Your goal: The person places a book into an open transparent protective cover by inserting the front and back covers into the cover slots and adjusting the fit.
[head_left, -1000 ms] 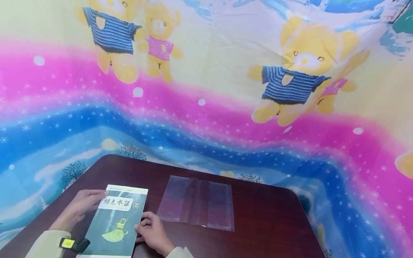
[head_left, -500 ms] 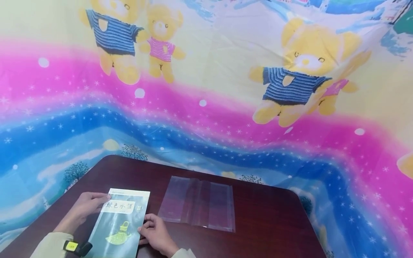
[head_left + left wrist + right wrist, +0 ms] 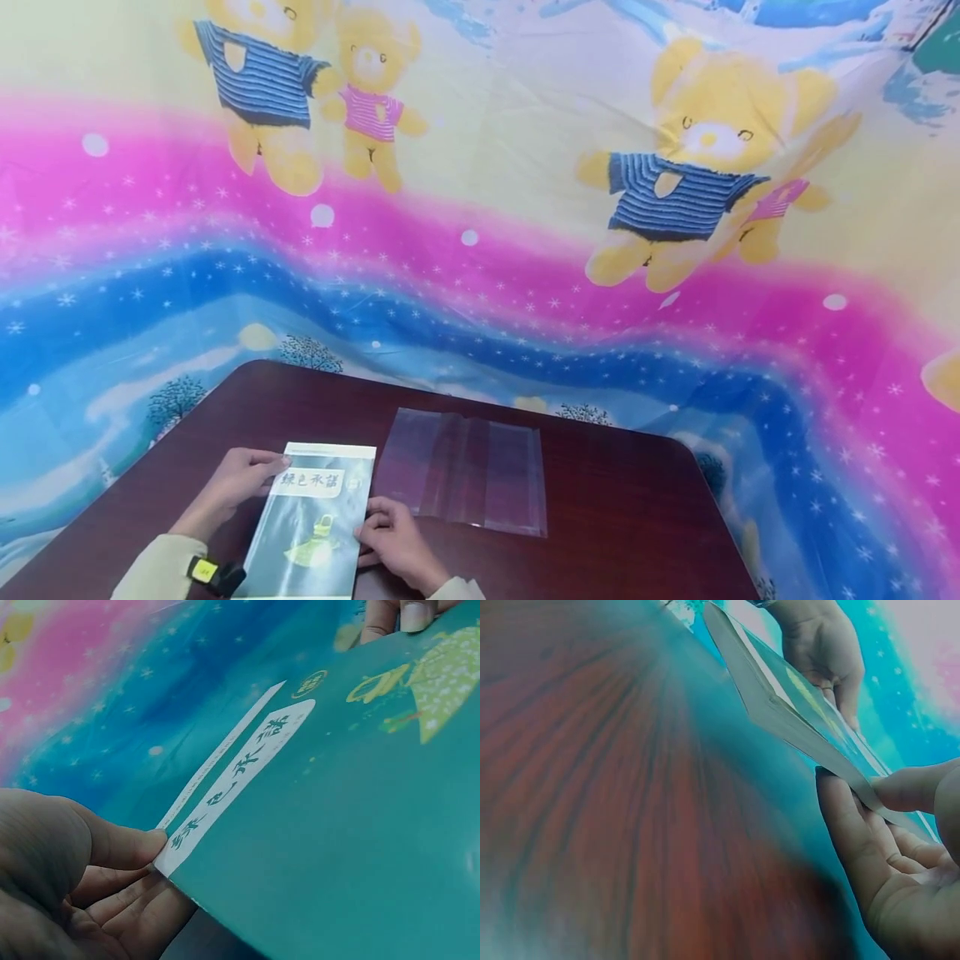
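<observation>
We hold the green book (image 3: pixel 311 521) just left of the clear plastic cover (image 3: pixel 465 471), left hand (image 3: pixel 232 487) and right hand (image 3: pixel 393 542) pinching opposite edges (lifted off the table (image 3: pixel 615 517)). The cover lies flat, not yet fitted on.

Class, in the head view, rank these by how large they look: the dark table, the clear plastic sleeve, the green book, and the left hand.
1. dark table
2. clear plastic sleeve and green book: they look alike; the book runs off the bottom edge, so no ranking.
3. left hand, pinching the book.
</observation>
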### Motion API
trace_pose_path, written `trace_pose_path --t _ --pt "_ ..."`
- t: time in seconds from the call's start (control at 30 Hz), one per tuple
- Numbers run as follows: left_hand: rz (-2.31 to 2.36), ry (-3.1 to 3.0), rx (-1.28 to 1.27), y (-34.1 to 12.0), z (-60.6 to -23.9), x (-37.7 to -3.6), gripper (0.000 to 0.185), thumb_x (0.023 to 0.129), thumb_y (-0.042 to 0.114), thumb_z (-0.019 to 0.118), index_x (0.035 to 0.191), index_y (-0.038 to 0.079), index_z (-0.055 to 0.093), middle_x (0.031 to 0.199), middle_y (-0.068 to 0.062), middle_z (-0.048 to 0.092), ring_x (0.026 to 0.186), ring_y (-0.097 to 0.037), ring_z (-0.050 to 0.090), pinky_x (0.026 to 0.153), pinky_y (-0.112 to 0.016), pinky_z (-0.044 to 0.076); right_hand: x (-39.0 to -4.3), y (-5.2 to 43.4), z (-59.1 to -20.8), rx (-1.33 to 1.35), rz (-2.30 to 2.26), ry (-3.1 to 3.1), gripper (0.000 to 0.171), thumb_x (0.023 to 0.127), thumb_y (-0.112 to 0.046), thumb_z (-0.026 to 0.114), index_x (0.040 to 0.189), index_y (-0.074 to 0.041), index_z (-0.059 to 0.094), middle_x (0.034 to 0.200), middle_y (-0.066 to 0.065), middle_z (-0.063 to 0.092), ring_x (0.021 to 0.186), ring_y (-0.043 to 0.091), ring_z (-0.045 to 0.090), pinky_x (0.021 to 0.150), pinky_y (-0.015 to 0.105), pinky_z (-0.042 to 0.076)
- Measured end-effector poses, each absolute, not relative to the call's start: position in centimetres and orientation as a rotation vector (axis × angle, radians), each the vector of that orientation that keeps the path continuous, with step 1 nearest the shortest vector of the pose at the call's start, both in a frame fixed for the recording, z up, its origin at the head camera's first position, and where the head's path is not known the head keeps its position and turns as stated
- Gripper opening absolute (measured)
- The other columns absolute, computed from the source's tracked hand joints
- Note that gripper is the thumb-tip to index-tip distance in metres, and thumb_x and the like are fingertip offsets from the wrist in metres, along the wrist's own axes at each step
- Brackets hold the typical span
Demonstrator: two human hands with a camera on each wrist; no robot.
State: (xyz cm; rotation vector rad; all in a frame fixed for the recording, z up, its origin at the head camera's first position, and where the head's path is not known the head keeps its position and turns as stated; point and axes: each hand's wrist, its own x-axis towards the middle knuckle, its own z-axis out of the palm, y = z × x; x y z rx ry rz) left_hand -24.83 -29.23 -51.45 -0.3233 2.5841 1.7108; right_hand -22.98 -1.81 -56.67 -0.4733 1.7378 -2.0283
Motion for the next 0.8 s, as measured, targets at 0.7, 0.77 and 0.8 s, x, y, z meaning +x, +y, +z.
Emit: trace_pose_path --t 0.7,0.77,0.8 --pt "1.8 2.536 -0.257 -21.3 -52.0 -28.1 0.044 0.104 0.015 0.057 0.133 -0.018 0.055 0.113 -0.031 0.069 0.088 -0.027 0.074 0.074 -0.043 0.063 -26.0 5.0 -54.6 -0.354 -1.976 2.038 0.037 0.088 0.001 0.062 0.124 0.008 0.062 0.078 0.002 0.062 0.067 0.011 0.062 0.057 0.028 0.06" --pt "1.811 2.513 -0.255 -20.7 -52.0 -28.4 0.044 0.104 0.015 0.057 0.135 -0.016 0.054 0.115 -0.031 0.069 0.089 -0.027 0.074 0.074 -0.044 0.063 -26.3 5.7 -54.5 -0.335 -1.968 2.057 0.038 0.088 0.001 0.061 0.126 0.009 0.062 0.078 0.002 0.063 0.067 0.011 0.062 0.057 0.029 0.06" --pt "1.817 2.499 -0.251 -20.4 -52.1 -28.6 0.045 0.104 0.016 0.057 0.137 -0.015 0.053 0.116 -0.03 0.069 0.09 -0.027 0.074 0.075 -0.044 0.063 -26.4 6.0 -54.5 -0.327 -1.963 2.064 0.039 0.088 0.001 0.061 0.127 0.009 0.061 0.079 0.003 0.063 0.067 0.011 0.062 0.058 0.029 0.06"
